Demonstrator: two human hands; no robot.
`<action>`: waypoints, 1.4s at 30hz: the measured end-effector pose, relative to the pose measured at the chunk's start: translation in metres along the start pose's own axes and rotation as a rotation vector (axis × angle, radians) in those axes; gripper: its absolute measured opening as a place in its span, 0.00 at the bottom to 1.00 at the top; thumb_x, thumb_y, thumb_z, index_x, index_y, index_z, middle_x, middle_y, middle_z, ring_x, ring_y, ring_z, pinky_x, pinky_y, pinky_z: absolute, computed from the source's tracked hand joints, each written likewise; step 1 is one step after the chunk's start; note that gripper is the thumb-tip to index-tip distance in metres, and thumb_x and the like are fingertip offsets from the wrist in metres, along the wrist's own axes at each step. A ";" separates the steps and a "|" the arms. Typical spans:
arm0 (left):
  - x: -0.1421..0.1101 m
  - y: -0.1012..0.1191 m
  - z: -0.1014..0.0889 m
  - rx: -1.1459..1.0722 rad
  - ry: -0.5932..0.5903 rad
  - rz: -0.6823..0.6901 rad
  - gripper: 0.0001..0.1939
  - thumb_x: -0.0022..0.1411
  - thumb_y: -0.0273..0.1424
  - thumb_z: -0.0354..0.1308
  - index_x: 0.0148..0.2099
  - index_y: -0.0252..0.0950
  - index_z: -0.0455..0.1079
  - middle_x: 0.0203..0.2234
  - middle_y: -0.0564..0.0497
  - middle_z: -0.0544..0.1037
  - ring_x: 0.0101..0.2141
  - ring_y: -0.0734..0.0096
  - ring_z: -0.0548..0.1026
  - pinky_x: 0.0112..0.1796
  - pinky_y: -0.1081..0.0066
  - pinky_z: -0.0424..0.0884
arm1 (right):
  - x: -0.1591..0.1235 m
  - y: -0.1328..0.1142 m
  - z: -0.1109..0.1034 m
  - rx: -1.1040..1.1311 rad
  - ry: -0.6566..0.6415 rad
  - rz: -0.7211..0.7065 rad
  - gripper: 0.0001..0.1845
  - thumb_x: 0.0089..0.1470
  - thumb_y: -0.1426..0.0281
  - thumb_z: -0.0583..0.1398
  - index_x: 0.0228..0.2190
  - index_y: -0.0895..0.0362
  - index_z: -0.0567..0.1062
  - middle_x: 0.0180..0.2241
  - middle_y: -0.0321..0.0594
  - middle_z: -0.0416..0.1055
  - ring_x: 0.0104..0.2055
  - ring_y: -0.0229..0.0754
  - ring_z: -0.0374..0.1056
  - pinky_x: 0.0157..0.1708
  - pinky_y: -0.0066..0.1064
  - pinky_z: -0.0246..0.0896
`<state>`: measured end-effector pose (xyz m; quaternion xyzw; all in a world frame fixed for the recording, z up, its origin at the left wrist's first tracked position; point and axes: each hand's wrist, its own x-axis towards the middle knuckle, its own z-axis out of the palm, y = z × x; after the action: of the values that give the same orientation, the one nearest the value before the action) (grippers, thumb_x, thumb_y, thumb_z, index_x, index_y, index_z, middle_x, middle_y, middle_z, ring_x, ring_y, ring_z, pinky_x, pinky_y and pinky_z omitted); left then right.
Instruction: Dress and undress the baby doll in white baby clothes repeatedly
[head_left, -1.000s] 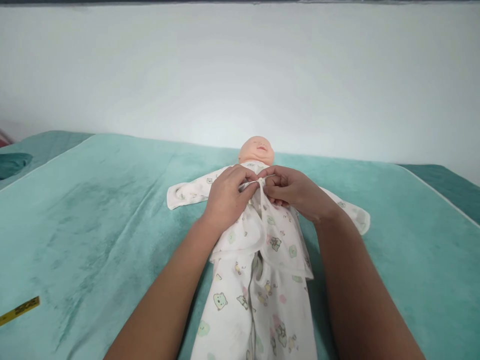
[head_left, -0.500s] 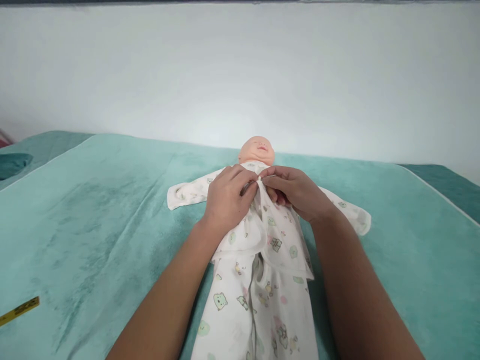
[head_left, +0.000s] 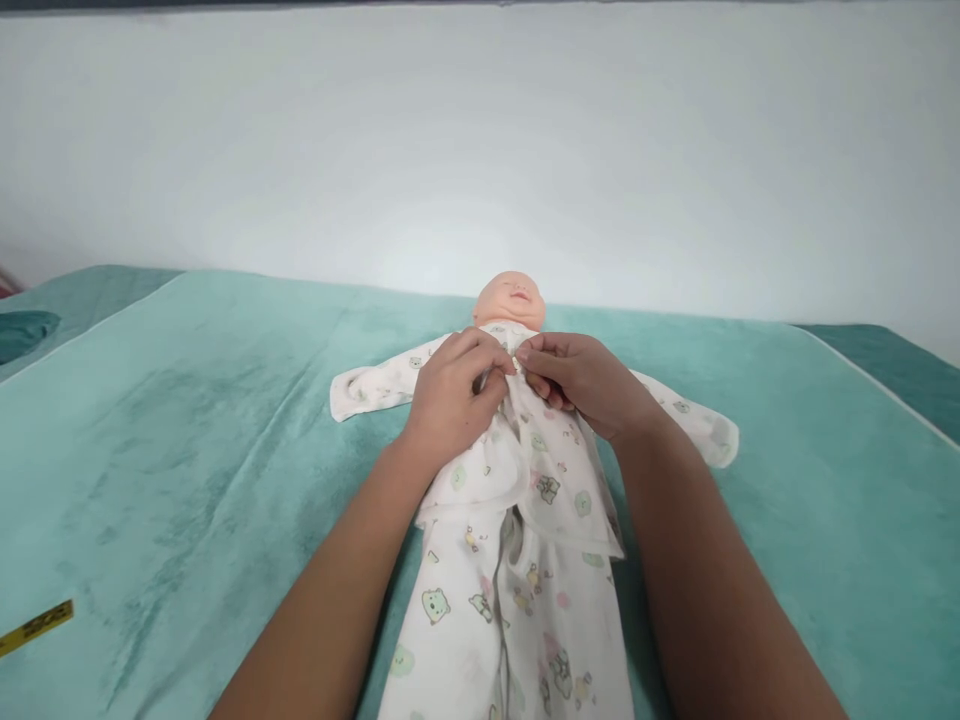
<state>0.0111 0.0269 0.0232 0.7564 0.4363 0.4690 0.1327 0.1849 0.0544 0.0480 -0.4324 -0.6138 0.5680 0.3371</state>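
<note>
A baby doll (head_left: 510, 298) lies on its back, head away from me. It wears a white baby jacket (head_left: 559, 478) printed with small animals, over matching trousers (head_left: 450, 610). Both sleeves stretch out sideways. At the upper chest, my left hand (head_left: 459, 395) pinches the jacket's front edge between thumb and fingers. Right beside it, my right hand (head_left: 581, 378) pinches the other side of the same front opening, its fingers curled under. A small pale fastening shows between the fingertips; its kind is too small to tell. Below the hands, the jacket front hangs apart.
A teal plush blanket (head_left: 225, 430) covers the surface, with soft creases on the left. A yellow strip with dark markings (head_left: 36, 628) lies at the lower left. Behind the doll's head rises a white wall (head_left: 480, 150). Darker teal cloth (head_left: 885, 365) shows at the right.
Both hands stay at the chest opening. The fingertips and the pinched jacket edge have sunk slightly towards the doll's chest. The whole view has shifted a little.
</note>
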 end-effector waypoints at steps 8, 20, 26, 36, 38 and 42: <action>-0.002 0.001 0.001 0.040 0.063 -0.033 0.12 0.58 0.20 0.50 0.33 0.39 0.73 0.35 0.51 0.75 0.38 0.67 0.71 0.39 0.68 0.66 | 0.002 -0.001 0.006 -0.035 0.091 0.016 0.16 0.51 0.65 0.63 0.18 0.55 0.65 0.17 0.33 0.62 0.17 0.30 0.53 0.16 0.27 0.46; 0.000 0.009 -0.029 -0.271 -0.099 -0.328 0.06 0.61 0.32 0.55 0.37 0.37 0.72 0.25 0.56 0.68 0.26 0.76 0.65 0.29 0.74 0.61 | -0.039 -0.040 0.020 -0.742 0.111 0.048 0.19 0.56 0.55 0.56 0.22 0.54 0.64 0.21 0.34 0.68 0.20 0.34 0.58 0.18 0.29 0.49; 0.001 0.020 -0.046 -0.235 -0.408 -0.388 0.11 0.60 0.38 0.56 0.31 0.37 0.72 0.21 0.56 0.64 0.24 0.76 0.60 0.24 0.73 0.55 | -0.057 -0.046 0.043 -1.046 0.121 0.048 0.10 0.54 0.66 0.55 0.23 0.54 0.62 0.21 0.34 0.67 0.20 0.35 0.56 0.18 0.30 0.45; 0.001 0.016 -0.050 -0.119 -0.496 -0.260 0.04 0.56 0.33 0.60 0.30 0.39 0.72 0.25 0.56 0.67 0.27 0.76 0.64 0.27 0.74 0.59 | -0.054 -0.025 0.020 -0.611 -0.016 0.055 0.13 0.56 0.59 0.58 0.27 0.54 0.66 0.23 0.32 0.63 0.23 0.34 0.57 0.20 0.27 0.49; 0.001 0.017 -0.052 -0.189 -0.464 -0.232 0.05 0.56 0.33 0.61 0.30 0.38 0.73 0.28 0.55 0.69 0.29 0.75 0.66 0.29 0.74 0.61 | -0.052 -0.017 0.014 -0.372 -0.060 0.031 0.14 0.55 0.57 0.61 0.28 0.55 0.68 0.23 0.31 0.61 0.23 0.33 0.58 0.22 0.27 0.50; 0.000 0.023 -0.052 -0.427 -0.403 -0.294 0.09 0.58 0.36 0.62 0.31 0.36 0.72 0.27 0.54 0.70 0.27 0.77 0.66 0.28 0.74 0.62 | -0.047 -0.002 0.008 -0.017 -0.047 -0.068 0.16 0.53 0.57 0.63 0.27 0.57 0.69 0.24 0.30 0.57 0.24 0.31 0.54 0.24 0.26 0.48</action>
<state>-0.0197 0.0027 0.0650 0.7181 0.3975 0.3667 0.4381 0.1960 0.0084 0.0527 -0.4006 -0.6409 0.5608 0.3381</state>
